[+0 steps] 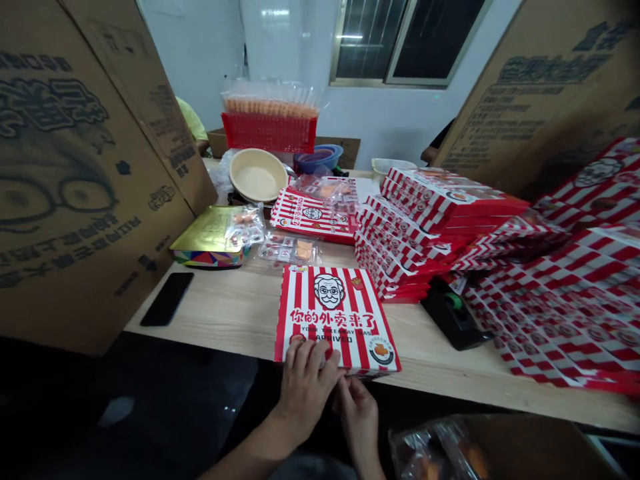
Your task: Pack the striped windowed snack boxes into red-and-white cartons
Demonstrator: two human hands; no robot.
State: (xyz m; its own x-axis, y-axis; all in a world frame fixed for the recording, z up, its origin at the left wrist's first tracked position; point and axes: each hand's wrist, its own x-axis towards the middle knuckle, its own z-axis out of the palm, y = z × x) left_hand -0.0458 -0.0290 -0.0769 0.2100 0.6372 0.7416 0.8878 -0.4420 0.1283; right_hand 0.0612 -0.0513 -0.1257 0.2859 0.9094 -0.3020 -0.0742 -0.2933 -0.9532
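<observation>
Box: red-and-white striped takeaway box [335,320] lying flat at near edge of pale wooden table [220,313] | Hands: left hand [305,390] curled over its front edge, right hand [357,417] in narrow pinch there | Risk: uneven pressure could tip box off edge or crease its card

A red-and-white striped takeaway box [336,319] lies flat.

Fingers [306,360] hide near edge of red-striped box [335,313]; plastic bag [425,453] cut off by bottom edge, contents blurred.
</observation>
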